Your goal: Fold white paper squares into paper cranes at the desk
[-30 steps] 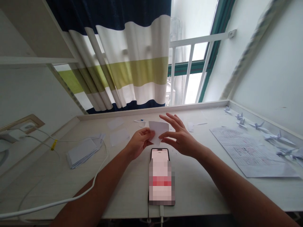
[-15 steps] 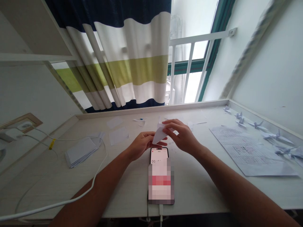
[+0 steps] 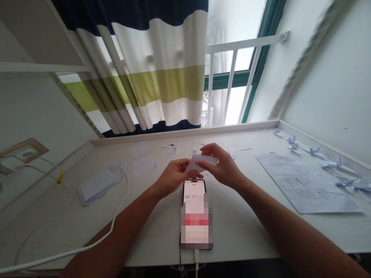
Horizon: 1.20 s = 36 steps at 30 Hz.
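Clearly, 2 hands share 1 small piece of paper [image 3: 193, 166], held up off the table [image 3: 240, 231] just beyond the far end of the phone [image 3: 196, 216]. The left hand [image 3: 172, 177] pinches its left end; the right hand [image 3: 222, 166] grips the other, thumb laid across the near face and fingers curled behind. The paper seems doubled over, though its far side is hidden. For a clean fold, the left hand is best used as a steady clamp, edges matched before any pressure, then the right thumb run along the crease; pressing against the table should sharpen it more than squeezing in midair. The white cable [image 3: 58, 258] crosses the left forearm [image 3: 127, 220], so small movements there seem wise. At left lies a stack of paper [image 3: 100, 187]; at right, a printed sheet [image 3: 301, 185] and folded paper birds [image 3: 313, 151].
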{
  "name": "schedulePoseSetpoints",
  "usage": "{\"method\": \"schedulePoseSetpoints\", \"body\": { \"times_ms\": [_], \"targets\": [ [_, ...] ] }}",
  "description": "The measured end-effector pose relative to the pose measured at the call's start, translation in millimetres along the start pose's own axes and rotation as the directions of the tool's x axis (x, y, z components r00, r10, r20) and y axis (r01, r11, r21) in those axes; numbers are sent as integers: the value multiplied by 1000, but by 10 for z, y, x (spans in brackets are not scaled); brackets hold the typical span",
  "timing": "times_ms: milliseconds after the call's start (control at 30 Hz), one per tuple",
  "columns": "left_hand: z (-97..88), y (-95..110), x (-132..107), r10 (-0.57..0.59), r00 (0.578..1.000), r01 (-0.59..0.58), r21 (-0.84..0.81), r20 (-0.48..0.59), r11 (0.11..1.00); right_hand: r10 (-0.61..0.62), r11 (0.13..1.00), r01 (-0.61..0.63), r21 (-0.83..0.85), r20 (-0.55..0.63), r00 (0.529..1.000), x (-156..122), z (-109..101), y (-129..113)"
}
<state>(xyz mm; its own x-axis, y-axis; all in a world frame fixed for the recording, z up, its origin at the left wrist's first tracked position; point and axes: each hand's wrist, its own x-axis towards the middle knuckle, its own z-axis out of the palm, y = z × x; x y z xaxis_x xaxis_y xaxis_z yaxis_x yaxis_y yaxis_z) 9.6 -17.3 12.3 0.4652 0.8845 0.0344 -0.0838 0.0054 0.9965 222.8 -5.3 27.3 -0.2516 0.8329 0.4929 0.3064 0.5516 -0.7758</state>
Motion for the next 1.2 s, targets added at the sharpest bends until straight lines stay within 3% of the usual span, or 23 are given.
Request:
{"method": "schedulePoseSetpoints", "body": {
  "times_ms": [233,367,667,900,1000,1200],
  "targets": [
    [-42,6,51,41,986,-62,-131,-159,989,91,934,-125,334,116,989,47,-36,25],
    [-18,-13,34,68,987,-83,-101,-146,991,121,891,-156,426,109,987,50,-20,71],
    [13,-53,53,109,987,-98,96,-115,991,164,909,-192,370,107,981,22,31,92],
    [31,-103,63,208,926,-167,154,-315,974,169,893,-170,417,40,985,23,47,82],
    [33,-91,64,240,904,-198,151,-355,969,170,900,-156,407,2,985,24,52,70],
    [38,-73,83,177,899,-183,24,-401,983,185,914,-155,375,-46,982,32,50,63]
  ]
}}
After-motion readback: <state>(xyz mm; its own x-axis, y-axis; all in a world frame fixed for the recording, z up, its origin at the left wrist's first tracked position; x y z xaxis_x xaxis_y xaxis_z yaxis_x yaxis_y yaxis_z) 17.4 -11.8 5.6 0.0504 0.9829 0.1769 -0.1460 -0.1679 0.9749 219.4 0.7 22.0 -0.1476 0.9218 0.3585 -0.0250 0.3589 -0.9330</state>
